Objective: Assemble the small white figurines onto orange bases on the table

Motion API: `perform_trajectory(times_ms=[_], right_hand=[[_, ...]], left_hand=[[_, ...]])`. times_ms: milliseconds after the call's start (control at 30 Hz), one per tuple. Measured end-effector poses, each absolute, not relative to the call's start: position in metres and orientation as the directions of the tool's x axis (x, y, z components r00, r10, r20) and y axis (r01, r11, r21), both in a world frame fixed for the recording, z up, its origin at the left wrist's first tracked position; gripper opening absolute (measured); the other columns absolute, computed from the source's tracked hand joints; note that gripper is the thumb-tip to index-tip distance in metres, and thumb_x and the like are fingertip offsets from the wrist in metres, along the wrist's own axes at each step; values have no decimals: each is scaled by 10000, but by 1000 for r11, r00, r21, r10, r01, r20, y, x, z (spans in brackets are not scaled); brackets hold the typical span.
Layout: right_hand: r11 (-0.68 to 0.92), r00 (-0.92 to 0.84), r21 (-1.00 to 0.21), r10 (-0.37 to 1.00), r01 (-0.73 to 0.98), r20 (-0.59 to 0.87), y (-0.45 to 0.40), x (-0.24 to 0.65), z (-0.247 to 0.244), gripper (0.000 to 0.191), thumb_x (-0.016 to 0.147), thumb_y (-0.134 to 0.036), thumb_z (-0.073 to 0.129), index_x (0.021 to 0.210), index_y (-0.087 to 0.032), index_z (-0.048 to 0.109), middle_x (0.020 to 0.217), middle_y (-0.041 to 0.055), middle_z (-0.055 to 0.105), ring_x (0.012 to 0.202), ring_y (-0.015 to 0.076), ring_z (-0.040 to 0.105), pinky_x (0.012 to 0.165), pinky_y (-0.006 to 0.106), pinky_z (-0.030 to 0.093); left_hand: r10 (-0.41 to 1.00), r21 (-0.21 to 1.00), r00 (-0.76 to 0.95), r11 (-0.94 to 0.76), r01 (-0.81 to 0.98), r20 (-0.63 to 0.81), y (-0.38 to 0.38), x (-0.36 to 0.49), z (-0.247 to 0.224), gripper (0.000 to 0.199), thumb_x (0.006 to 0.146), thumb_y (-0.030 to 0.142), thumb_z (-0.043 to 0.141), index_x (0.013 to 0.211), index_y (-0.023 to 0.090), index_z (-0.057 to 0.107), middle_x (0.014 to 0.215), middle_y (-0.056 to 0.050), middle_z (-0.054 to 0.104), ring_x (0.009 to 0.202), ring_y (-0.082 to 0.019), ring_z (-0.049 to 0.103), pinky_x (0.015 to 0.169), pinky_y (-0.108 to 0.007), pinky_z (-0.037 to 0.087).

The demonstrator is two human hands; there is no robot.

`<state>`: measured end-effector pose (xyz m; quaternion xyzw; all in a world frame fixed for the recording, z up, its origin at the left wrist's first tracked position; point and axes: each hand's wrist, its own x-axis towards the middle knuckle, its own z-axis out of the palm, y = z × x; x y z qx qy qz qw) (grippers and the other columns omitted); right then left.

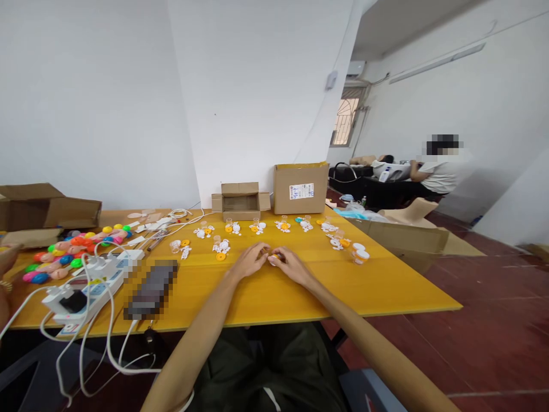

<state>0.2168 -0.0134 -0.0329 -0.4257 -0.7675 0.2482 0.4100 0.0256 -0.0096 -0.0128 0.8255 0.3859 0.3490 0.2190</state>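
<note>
Near the middle of the yellow table (pixel 257 297), my left hand (pixel 253 260) and my right hand (pixel 289 264) come together around a small orange and white piece (pixel 274 260). The fingers of my right hand are closed on it. My left hand's fingers are bent beside the piece, and whether they grip it is hard to tell. Beyond my hands lie small piles of white pieces with orange discs and clear cups, such as a white pile (pixel 222 246) and an orange disc (pixel 221 257). White-lidded jars (pixel 361 257) stand to the right.
An open small box (pixel 240 201) and a larger carton (pixel 300 191) stand at the back. At left are colourful balls (pixel 66 259), a power strip (pixel 103 292) with cables and a phone (pixel 151 289). Part of another person's arm shows at the left edge; a person (pixel 440 171) sits far right.
</note>
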Motion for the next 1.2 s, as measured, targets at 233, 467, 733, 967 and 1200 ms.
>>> perform_trajectory(times_ms=[233,467,733,967,1200], right_hand=[[376,-203,-892,921,250,331,-2,198,-35,358,797,-547,660,864,-195,653,877,60,728,845,225,688,780,358,558],[307,-129,-947,947,98,293,10,170,-48,433,890,-641,510,925,-220,607,979,67,708,911,205,683,834,353,569],[492,-297,-722,870,486,393,22,90,-36,553,868,-463,635,1353,-233,502,1359,124,536,1288,260,521,1081,415,428],[508,-432,-466,861,725,267,11,35,-11,741,827,-280,670,1498,-330,360,1572,145,314,1412,364,358,1094,531,345],[502,-458,-319,865,804,206,13,22,3,457,931,-266,512,1382,-337,512,1390,133,530,1226,304,512,1040,509,374]], left_hand=[[771,646,479,-625,438,420,-12,31,-15,354,814,221,631,1167,243,619,1145,-59,692,1041,-215,649,954,-357,520],[841,723,138,-524,450,523,1,22,-5,182,850,314,631,993,207,664,905,-26,712,831,-185,649,789,-309,530],[500,779,-643,-571,260,581,14,-27,14,366,975,462,396,1071,197,631,853,-33,630,772,-159,596,748,-276,475],[369,781,-788,-587,214,493,18,-53,17,409,964,513,405,1073,179,615,813,-7,559,724,-147,524,732,-280,437],[397,787,-771,-579,211,499,18,-54,16,367,965,470,407,1034,181,623,760,10,537,694,-143,510,701,-272,428]])
